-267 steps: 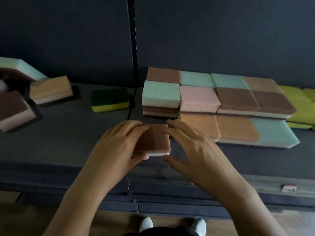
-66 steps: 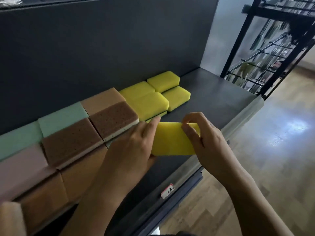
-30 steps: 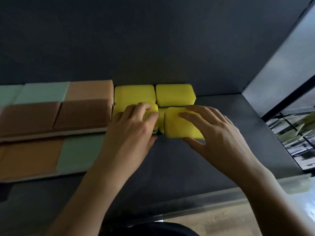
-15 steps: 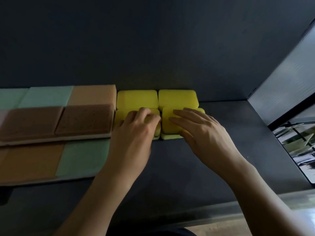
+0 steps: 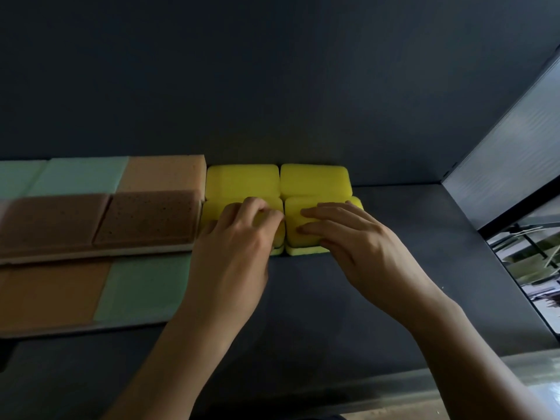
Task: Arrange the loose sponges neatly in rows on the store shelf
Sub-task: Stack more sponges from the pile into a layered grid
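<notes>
Yellow sponges form a two-by-two block against the back wall of the dark shelf point(image 5: 348, 298). Two lie at the back, the left one point(image 5: 242, 180) and the right one point(image 5: 315, 178). My right hand point(image 5: 345, 234) lies flat with straight fingers on the front right yellow sponge point(image 5: 295, 221), which sits on another yellow one. My left hand point(image 5: 239, 237) rests with bent fingers on the front left yellow sponge point(image 5: 212, 212), covering most of it.
Left of the yellow block lie rows of brown point(image 5: 148, 218), orange point(image 5: 165, 172) and green point(image 5: 145, 283) sponges. The shelf's end panel point(image 5: 500, 140) stands at the right, with the shelf's front lip point(image 5: 394, 386) below. Bare shelf lies in front of my hands.
My right hand has pushed the front right yellow sponge back against the rear one and squared it on the stack. My left hand stays on the front left sponge.
</notes>
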### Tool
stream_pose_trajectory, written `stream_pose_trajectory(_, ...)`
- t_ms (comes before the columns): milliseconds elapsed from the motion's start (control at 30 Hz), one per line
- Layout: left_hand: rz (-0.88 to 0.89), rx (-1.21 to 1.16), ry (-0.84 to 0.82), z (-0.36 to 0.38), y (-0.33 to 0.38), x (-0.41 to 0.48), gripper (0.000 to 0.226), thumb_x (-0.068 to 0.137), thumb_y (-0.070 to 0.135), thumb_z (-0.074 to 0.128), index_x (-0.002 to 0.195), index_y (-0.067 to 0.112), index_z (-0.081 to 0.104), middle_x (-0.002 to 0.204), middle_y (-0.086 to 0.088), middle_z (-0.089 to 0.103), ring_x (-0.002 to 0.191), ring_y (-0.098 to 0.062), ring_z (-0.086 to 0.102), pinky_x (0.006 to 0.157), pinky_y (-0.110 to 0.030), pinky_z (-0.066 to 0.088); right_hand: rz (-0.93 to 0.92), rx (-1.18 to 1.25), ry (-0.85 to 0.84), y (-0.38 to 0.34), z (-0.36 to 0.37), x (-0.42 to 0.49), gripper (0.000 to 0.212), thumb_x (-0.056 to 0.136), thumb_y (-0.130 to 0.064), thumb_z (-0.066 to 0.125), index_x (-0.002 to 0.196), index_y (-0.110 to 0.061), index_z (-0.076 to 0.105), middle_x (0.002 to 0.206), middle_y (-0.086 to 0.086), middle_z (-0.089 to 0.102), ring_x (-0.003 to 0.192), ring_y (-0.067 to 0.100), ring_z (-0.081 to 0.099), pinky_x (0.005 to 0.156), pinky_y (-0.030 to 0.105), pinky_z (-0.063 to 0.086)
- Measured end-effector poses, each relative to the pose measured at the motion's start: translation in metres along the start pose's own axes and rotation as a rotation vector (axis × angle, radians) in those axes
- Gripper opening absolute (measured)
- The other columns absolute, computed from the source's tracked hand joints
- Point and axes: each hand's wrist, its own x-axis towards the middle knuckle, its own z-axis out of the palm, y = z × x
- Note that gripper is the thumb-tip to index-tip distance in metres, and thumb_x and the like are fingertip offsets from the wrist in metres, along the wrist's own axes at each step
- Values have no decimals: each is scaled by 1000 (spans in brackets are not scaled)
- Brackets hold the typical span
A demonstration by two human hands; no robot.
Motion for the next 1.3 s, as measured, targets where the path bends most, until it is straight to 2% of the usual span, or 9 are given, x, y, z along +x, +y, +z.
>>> stream_pose_trajectory(200,2,8,-15,3,0,1,48,70,4,82,111,19,63,119,1,58,100,-22,60,62,-32,53,14,-32,-23,1,0,4,35,91,-1,62,116,-24,68,132,-4,58,117,21,56,88,40,51)
stream_pose_trajectory(500,3,-12,-32,0,-1,0,49,70,4,82,112,20,63,120,2,58,99,-21,59,62,-31,54,-12,-72,12,-9,-6,-2,40,87,4,66,114,-25,68,130,-6,59,118,19,56,89,38,50)
stream_pose_trajectory(700,-10,-30,-25,0,-3,2,46,72,2,80,112,18,64,120,3,59,100,-19,61,62,-29,56,38,-46,18,-5,2,3,42,85,4,66,113,-26,67,129,-7,59,117,17,56,83,39,53)
stream_pose_trajectory(800,-8,-41,-29,1,-4,2,46,71,0,81,111,18,65,120,3,60,100,-18,61,63,-27,56,41,-32,16,-2,2,1,42,86,5,66,115,-26,67,130,-7,59,119,18,56,87,40,52)
stream_pose_trajectory(933,4,-34,-33,2,-3,1,45,72,3,81,112,16,64,121,1,60,101,-19,62,66,-24,53,11,-45,-1,-3,6,6,40,87,5,63,116,-22,67,130,-4,61,121,19,55,99,36,48)
stream_pose_trajectory(1133,13,18,-22,6,1,1,43,75,3,78,113,13,63,122,-2,60,101,-21,61,67,-26,51,43,-46,-31,-3,11,7,47,82,6,63,119,-23,62,131,-4,59,121,19,54,101,42,47)
stream_pose_trajectory(1300,4,31,-23,2,4,-5,43,76,8,78,116,15,63,125,-1,59,102,-21,63,70,-30,52,35,-33,-77,-4,5,2,41,86,-15,69,126,-23,61,137,-2,55,128,21,49,106,47,43)
